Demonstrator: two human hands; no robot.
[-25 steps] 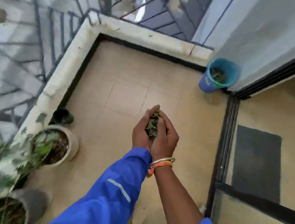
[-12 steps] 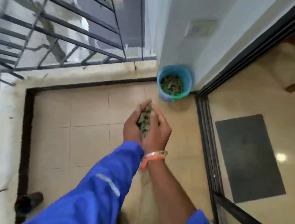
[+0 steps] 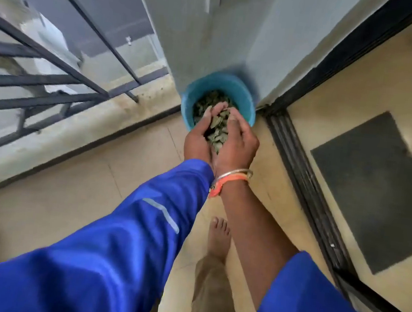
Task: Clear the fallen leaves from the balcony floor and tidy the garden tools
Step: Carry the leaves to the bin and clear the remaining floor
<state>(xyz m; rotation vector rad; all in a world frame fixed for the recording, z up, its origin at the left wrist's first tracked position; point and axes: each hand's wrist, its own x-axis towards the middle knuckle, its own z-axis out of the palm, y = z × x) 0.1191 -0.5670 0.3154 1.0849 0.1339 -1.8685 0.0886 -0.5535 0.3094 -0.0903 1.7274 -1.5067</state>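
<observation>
- Head view, the only one supplied.
- Left grip [image 3: 199, 142] and right grip [image 3: 241, 144] pressed together at the wrists, fingers curled inward into a half-closed cup, fingertips slightly parted at the far end.
- Held inside the cup: a clump of leaves [image 3: 216, 133], dry and green-brown, packed between both palms.
- Just beyond and beneath the fingertips: blue bucket [image 3: 249, 104], upright in the corner against the wall [image 3: 229, 42], already part filled with similar leaf litter.
- Below the grip, back toward the body: tiled balcony floor [image 3: 78, 192]; bare foot [image 3: 219, 238] beneath the right forearm.
- Left of the grip: metal railing [image 3: 40, 78] above a low kerb. Right of the grip: door track [image 3: 302, 167] and dark mat [image 3: 372, 189].
- Step in hand, as judged: emptying a gathered handful into the bucket. No garden tools in view, so tidying presumably not yet done.
- Next move, as judged: fingertips fully over the rim, then palms spread apart to drop the load inside. Light, flaky load, liable to scatter outside the rim if released early.
</observation>
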